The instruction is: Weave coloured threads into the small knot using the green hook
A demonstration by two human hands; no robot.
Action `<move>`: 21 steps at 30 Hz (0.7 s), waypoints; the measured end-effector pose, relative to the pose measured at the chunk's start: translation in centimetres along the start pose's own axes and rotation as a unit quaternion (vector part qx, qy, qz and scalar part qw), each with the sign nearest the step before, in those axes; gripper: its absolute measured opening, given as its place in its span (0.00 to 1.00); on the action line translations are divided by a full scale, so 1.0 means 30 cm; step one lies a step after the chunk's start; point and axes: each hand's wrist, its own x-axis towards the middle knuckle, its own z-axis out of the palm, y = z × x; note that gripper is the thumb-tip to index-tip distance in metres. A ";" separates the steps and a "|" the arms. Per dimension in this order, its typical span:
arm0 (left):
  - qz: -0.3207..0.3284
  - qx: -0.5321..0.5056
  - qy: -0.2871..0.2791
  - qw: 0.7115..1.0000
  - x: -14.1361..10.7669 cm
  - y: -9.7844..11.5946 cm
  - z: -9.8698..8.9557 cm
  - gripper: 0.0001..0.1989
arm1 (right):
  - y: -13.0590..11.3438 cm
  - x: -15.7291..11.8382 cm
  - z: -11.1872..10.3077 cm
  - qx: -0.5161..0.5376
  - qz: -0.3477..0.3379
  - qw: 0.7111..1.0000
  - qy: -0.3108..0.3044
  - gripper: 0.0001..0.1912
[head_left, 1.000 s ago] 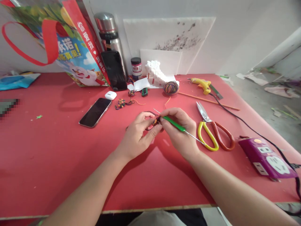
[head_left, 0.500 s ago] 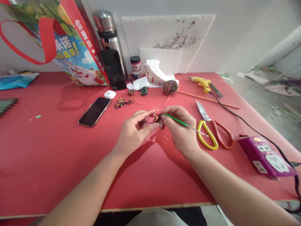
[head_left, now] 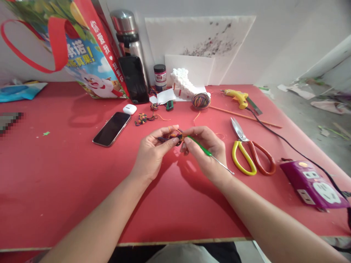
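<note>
Between thumb and fingers my left hand [head_left: 152, 151] pinches a small dark and orange crochet piece [head_left: 178, 138]. Orange yarn passes over its raised index finger. My right hand [head_left: 208, 148] is closed on a crochet hook [head_left: 204, 149] with a green grip; the metal shaft sticks out toward my wrist, and its working tip is hidden at the crochet piece. Behind my hands sits a multicoloured yarn ball [head_left: 200, 100], with a strand trailing from it. A small finished-looking crochet bit [head_left: 142, 118] lies farther left, beside a tiny yarn ball [head_left: 154, 106].
Scissors [head_left: 244, 146] and a purple power block [head_left: 314, 184] lie to the right on the red table [head_left: 68, 190]. Behind them are a yellow glue gun [head_left: 238, 97] and a thin stick [head_left: 246, 117]. A phone [head_left: 112, 128], earbud case [head_left: 129, 109], thermos [head_left: 128, 36] and bag [head_left: 90, 62] are left.
My right hand has shifted slightly left, and the hook's tip has gone from showing above the crochet piece to being hidden at it. Orange yarn now shows over my left index finger.
</note>
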 end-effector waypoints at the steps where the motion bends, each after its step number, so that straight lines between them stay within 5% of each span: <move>1: -0.003 0.002 0.000 1.000 -0.001 0.004 -0.001 0.16 | -0.002 0.001 -0.003 -0.017 -0.009 1.000 0.001 0.02; 9: -0.072 -0.050 0.006 0.996 -0.001 0.032 -0.004 0.18 | 0.009 -0.004 -0.004 -0.048 -0.047 0.998 0.010 0.06; 16: -0.065 -0.019 0.014 0.998 -0.008 0.027 -0.002 0.18 | 0.015 -0.028 -0.001 -0.078 -0.092 0.993 0.012 0.03; 21: -0.068 -0.001 -0.002 0.998 -0.005 0.031 -0.016 0.20 | -0.008 -0.015 -0.013 -0.032 -0.051 0.998 0.007 0.06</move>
